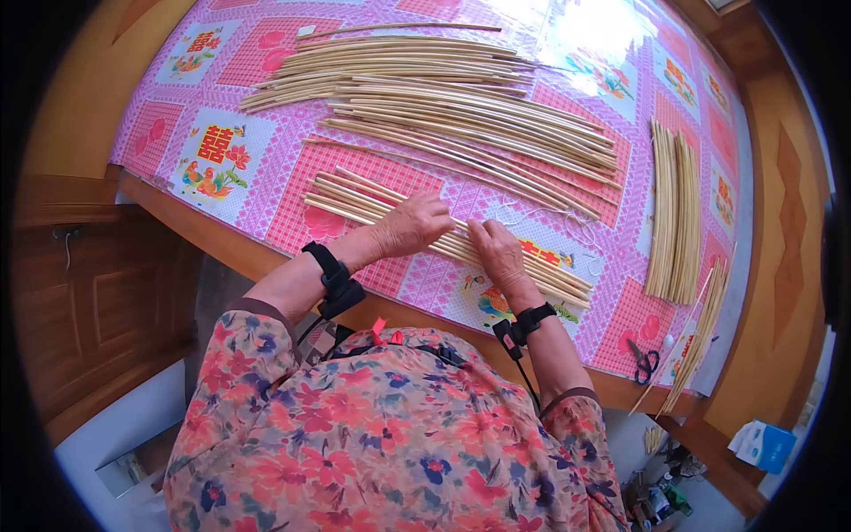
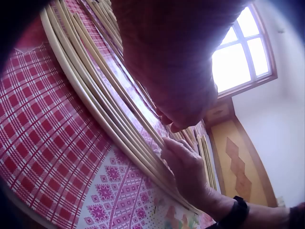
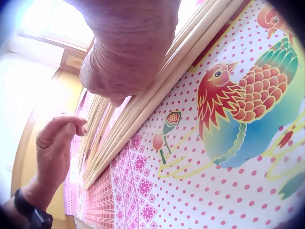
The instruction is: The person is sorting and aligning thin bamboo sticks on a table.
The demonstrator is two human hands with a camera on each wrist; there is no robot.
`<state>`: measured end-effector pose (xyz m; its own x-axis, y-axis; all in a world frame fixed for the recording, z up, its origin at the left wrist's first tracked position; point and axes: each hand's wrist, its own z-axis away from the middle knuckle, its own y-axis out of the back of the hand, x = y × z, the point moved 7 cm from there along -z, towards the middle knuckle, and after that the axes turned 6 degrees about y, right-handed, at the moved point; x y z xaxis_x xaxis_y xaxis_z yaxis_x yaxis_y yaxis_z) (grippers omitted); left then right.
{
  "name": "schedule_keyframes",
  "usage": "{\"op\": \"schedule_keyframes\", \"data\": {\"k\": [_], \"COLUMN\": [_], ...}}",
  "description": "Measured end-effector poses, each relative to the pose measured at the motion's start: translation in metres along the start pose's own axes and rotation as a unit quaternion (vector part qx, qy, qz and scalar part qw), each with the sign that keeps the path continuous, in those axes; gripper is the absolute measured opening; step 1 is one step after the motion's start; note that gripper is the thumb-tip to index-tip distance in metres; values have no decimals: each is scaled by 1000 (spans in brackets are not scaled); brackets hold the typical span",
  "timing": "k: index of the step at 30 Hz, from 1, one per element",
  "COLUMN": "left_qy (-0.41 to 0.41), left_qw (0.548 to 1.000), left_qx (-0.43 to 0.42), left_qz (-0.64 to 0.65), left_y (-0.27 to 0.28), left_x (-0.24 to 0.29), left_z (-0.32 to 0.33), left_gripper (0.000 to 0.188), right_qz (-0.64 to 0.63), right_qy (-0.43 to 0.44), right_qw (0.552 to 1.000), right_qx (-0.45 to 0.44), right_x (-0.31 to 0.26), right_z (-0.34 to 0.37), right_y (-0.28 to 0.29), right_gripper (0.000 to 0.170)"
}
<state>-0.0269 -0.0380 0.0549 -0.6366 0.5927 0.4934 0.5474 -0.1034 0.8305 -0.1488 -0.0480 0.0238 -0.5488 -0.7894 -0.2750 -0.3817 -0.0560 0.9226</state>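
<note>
A row of pale, thin stalks (image 1: pixel 355 202) lies side by side on the table's near side, running under both hands. My left hand (image 1: pixel 417 223) is over the middle of the row, back of the hand up and fingers bent; I cannot tell whether something is between its fingertips. Close to its right, my right hand (image 1: pixel 498 253) grips stalks with thumb and fingers. The left wrist view shows the right hand (image 2: pixel 186 164) pinching at one stalk (image 2: pixel 119 88) that lies a little apart from the others. In the right wrist view, the left hand (image 3: pixel 57 148) has its thumb against its bent index finger.
Larger heaps of stalks (image 1: pixel 461 115) spread across the far side of the patterned tablecloth (image 1: pixel 275 226). Upright bundles (image 1: pixel 674 213) lie at the right, with more stalks (image 1: pixel 696 346) overhanging the edge. Scissors (image 1: pixel 643 362) lie near them. White thread (image 1: pixel 576 229) trails beyond the right hand.
</note>
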Motion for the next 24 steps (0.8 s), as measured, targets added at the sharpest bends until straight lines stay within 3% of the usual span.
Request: {"op": "schedule_keyframes", "data": {"k": [3, 9, 19, 24], "left_qy": [-18, -26, 31, 22], "left_qw": [999, 999, 999, 1000], "left_qx": [-47, -6, -6, -21], "left_qz": [-7, 29, -3, 3], "left_y": [-17, -21, -15, -21], "left_x": [7, 13, -8, -4], "left_z": [10, 12, 11, 8], "left_gripper": [11, 10, 10, 11], "right_qz": [4, -3, -13, -18], "right_qy": [-12, -7, -10, -20], "right_qw": [1000, 1000, 1000, 999], "right_qx": [-4, -4, -1, 19], "right_x": [1, 1, 1, 6], "right_z": [3, 0, 2, 4], "right_y": [-4, -4, -3, -4], "right_gripper": [23, 22, 23, 20]}}
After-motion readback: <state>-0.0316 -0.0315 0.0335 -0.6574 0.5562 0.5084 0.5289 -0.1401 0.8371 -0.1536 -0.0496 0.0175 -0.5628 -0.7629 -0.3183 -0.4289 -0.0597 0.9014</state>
